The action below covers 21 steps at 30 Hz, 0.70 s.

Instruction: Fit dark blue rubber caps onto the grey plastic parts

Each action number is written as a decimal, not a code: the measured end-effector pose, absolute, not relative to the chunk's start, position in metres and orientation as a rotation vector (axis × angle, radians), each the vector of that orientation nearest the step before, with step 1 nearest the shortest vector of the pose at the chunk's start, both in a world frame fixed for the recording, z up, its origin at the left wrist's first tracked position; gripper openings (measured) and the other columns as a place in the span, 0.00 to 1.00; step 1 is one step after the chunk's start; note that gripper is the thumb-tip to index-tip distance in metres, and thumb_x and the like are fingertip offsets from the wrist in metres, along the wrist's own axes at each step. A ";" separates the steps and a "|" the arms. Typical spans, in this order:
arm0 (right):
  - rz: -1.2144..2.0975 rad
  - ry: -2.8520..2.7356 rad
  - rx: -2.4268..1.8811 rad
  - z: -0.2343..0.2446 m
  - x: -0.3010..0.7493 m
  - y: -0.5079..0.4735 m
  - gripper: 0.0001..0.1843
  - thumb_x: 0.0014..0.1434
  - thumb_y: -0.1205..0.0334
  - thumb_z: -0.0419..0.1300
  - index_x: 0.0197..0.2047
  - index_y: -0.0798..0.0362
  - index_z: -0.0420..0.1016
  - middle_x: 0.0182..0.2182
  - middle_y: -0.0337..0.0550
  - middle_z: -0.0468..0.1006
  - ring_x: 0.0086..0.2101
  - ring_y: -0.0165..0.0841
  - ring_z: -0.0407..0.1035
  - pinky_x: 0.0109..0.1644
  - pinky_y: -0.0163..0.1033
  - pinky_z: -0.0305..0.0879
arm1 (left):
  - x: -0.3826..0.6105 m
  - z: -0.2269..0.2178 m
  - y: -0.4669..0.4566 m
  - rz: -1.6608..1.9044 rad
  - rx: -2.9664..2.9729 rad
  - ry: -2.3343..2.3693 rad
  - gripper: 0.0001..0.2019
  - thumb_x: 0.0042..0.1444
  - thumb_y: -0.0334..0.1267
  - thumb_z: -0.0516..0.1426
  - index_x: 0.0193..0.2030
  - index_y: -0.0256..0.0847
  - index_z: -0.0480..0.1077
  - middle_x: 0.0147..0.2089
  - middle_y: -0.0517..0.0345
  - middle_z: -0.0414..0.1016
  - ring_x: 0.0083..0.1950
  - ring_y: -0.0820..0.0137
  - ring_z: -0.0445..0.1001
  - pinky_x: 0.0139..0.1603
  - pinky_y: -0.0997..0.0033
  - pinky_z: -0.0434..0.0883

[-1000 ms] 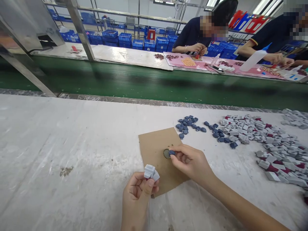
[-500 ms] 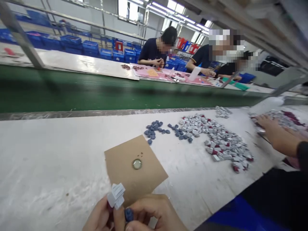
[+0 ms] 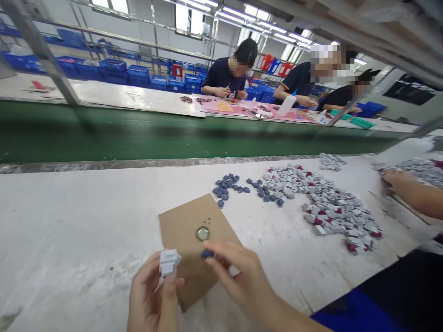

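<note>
My left hand (image 3: 150, 295) is closed on a small pale grey plastic part (image 3: 168, 262), held upright between thumb and fingers. My right hand (image 3: 238, 279) pinches a small dark blue piece (image 3: 207, 253) at its fingertips, just right of the grey part. Both hover over the near end of a brown cardboard sheet (image 3: 187, 230). A round metal cap with a toothed rim (image 3: 202, 234) lies on the cardboard just beyond my fingers.
A cluster of dark blue pieces (image 3: 226, 184) and a long heap of grey and dark red parts (image 3: 325, 203) lie on the white table (image 3: 76, 221). A co-worker's hand (image 3: 398, 180) reaches in at right. Beyond runs a green conveyor belt (image 3: 138, 133), with people working behind it.
My right hand took the blue piece from beside the metal cap, brought it down to the grey part, and now holds it slightly higher. The view swung right.
</note>
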State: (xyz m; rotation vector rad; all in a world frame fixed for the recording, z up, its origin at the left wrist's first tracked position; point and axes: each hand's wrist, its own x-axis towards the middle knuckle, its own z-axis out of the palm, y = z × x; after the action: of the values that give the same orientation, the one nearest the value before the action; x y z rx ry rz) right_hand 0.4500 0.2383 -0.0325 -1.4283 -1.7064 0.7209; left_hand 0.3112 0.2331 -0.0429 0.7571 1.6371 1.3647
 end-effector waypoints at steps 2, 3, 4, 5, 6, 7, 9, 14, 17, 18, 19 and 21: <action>0.494 -1.853 -1.560 -0.034 0.461 0.251 0.15 0.59 0.66 0.50 0.48 0.56 0.70 0.28 0.45 0.76 0.22 0.30 0.67 0.25 0.33 0.64 | 0.307 -0.043 0.233 1.302 0.651 1.599 0.19 0.39 0.54 0.62 0.35 0.46 0.68 0.32 0.61 0.77 0.24 0.73 0.73 0.29 0.76 0.72; 0.408 -1.931 -1.603 -0.035 0.465 0.257 0.14 0.59 0.66 0.50 0.47 0.56 0.69 0.28 0.45 0.76 0.22 0.30 0.67 0.25 0.34 0.63 | 0.304 -0.044 0.232 1.278 0.616 1.585 0.18 0.39 0.53 0.63 0.33 0.44 0.68 0.29 0.61 0.77 0.23 0.73 0.72 0.28 0.76 0.72; 0.348 -2.003 -1.621 -0.037 0.468 0.263 0.13 0.60 0.66 0.49 0.45 0.55 0.70 0.28 0.45 0.76 0.23 0.31 0.67 0.25 0.34 0.63 | 0.303 -0.045 0.231 1.271 0.592 1.580 0.17 0.40 0.52 0.63 0.32 0.44 0.68 0.27 0.62 0.77 0.22 0.73 0.72 0.28 0.77 0.71; 0.315 -2.067 -1.616 -0.038 0.470 0.268 0.11 0.61 0.66 0.48 0.43 0.54 0.70 0.29 0.45 0.77 0.24 0.31 0.68 0.26 0.35 0.63 | 0.301 -0.046 0.230 1.275 0.582 1.584 0.16 0.40 0.50 0.63 0.32 0.43 0.69 0.27 0.61 0.76 0.22 0.73 0.72 0.27 0.78 0.71; 0.299 -2.118 -1.598 -0.039 0.471 0.272 0.11 0.61 0.66 0.48 0.41 0.53 0.71 0.29 0.45 0.77 0.25 0.32 0.69 0.27 0.35 0.64 | 0.301 -0.047 0.229 1.287 0.579 1.588 0.15 0.41 0.49 0.63 0.31 0.43 0.69 0.27 0.61 0.76 0.23 0.73 0.72 0.27 0.78 0.70; 0.298 -2.154 -1.578 -0.040 0.470 0.274 0.12 0.61 0.67 0.47 0.39 0.53 0.71 0.30 0.45 0.77 0.27 0.33 0.70 0.28 0.35 0.64 | 0.300 -0.048 0.228 1.297 0.578 1.584 0.14 0.41 0.48 0.63 0.31 0.42 0.70 0.26 0.61 0.76 0.23 0.73 0.71 0.26 0.78 0.70; 0.297 -2.203 -1.554 -0.042 0.468 0.278 0.13 0.61 0.68 0.47 0.38 0.52 0.73 0.30 0.45 0.78 0.28 0.34 0.71 0.29 0.35 0.64 | 0.300 -0.050 0.226 1.324 0.574 1.562 0.13 0.41 0.47 0.63 0.30 0.42 0.70 0.26 0.61 0.75 0.23 0.73 0.71 0.25 0.77 0.70; 0.295 -2.262 -1.524 -0.046 0.463 0.282 0.15 0.59 0.70 0.47 0.35 0.51 0.75 0.31 0.45 0.79 0.32 0.37 0.73 0.30 0.37 0.65 | 0.298 -0.051 0.228 1.349 0.536 1.500 0.14 0.41 0.48 0.63 0.30 0.41 0.71 0.26 0.61 0.76 0.23 0.74 0.71 0.26 0.79 0.70; 0.314 -2.227 -1.518 -0.039 0.464 0.284 0.13 0.59 0.69 0.50 0.37 0.52 0.76 0.31 0.45 0.79 0.31 0.36 0.72 0.31 0.38 0.66 | 0.295 -0.051 0.229 1.338 0.443 1.443 0.16 0.37 0.48 0.65 0.29 0.40 0.73 0.27 0.59 0.79 0.26 0.73 0.73 0.29 0.80 0.72; 0.349 -2.166 -1.525 -0.034 0.464 0.283 0.12 0.59 0.67 0.51 0.38 0.52 0.75 0.30 0.44 0.79 0.30 0.35 0.72 0.31 0.37 0.67 | 0.295 -0.050 0.229 1.337 0.395 1.405 0.17 0.35 0.48 0.67 0.29 0.39 0.73 0.27 0.57 0.79 0.27 0.72 0.74 0.29 0.80 0.72; 0.420 -2.075 -1.533 -0.028 0.463 0.281 0.10 0.58 0.66 0.53 0.39 0.52 0.75 0.29 0.43 0.78 0.28 0.34 0.71 0.29 0.36 0.67 | 0.295 -0.049 0.228 1.336 0.341 1.359 0.17 0.33 0.47 0.68 0.28 0.39 0.74 0.27 0.56 0.80 0.29 0.71 0.75 0.30 0.80 0.72; 0.642 -1.843 -1.525 -0.015 0.458 0.275 0.09 0.56 0.63 0.57 0.39 0.51 0.76 0.24 0.40 0.77 0.23 0.31 0.69 0.24 0.34 0.65 | 0.297 -0.046 0.227 1.329 0.238 1.260 0.17 0.28 0.45 0.70 0.26 0.39 0.74 0.26 0.56 0.80 0.29 0.71 0.76 0.28 0.82 0.72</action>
State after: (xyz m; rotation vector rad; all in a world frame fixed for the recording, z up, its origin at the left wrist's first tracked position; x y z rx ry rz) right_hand 0.4578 0.2753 -0.0148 -1.5255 -1.8431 0.6416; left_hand 0.2970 0.2275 -0.0458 0.2380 1.2596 1.3293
